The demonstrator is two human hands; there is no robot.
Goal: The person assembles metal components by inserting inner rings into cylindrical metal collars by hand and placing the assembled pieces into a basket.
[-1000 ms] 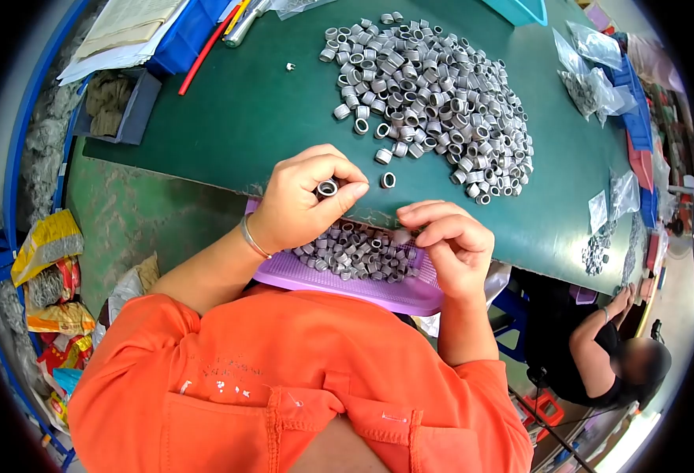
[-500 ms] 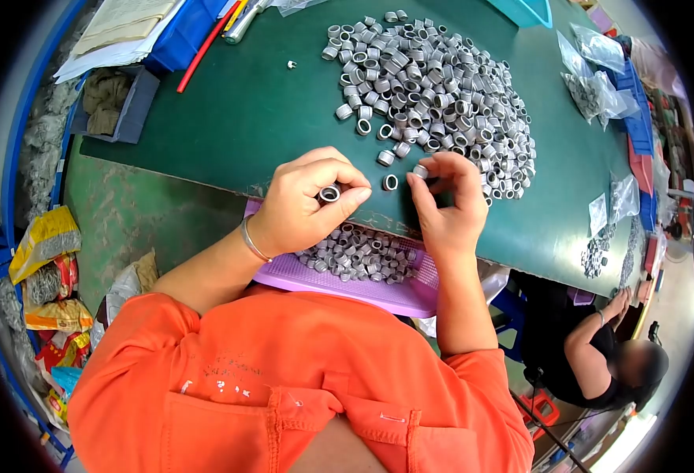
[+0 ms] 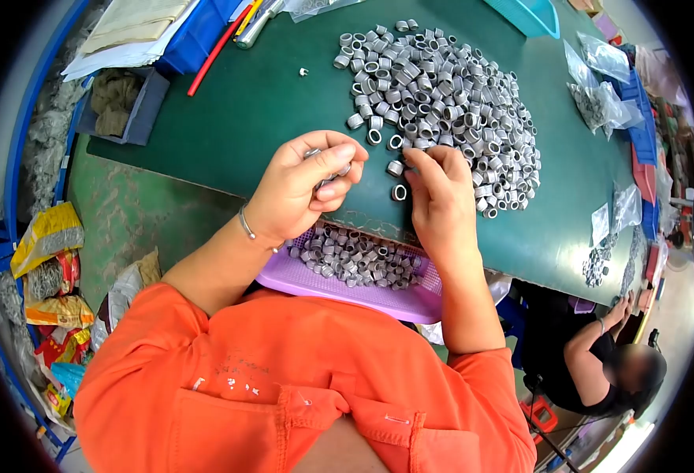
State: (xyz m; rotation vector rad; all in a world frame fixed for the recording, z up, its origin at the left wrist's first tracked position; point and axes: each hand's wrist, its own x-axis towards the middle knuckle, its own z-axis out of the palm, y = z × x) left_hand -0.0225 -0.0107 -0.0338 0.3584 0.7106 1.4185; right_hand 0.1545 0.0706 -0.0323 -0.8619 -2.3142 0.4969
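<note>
My left hand is curled closed above the table's near edge. Short grey metal rings show between its fingers and thumb. At the near side of a big heap of the same metal rings, my right hand points its fingertips down, bent together. Whatever those fingertips pinch is hidden. Between the hands, one loose metal ring lies on the green table, with another just behind it. Below both hands, a purple plastic basket holds many more grey rings.
At the back left are a blue bin, a red pencil and a grey box with cloth. A turquoise basket stands at the back. Plastic bags lie at right, where another person sits.
My right hand has shifted to the heap's edge; the ring seen at its fingertips is no longer visible there. My left hand has turned, its fingers folding over the rings.
</note>
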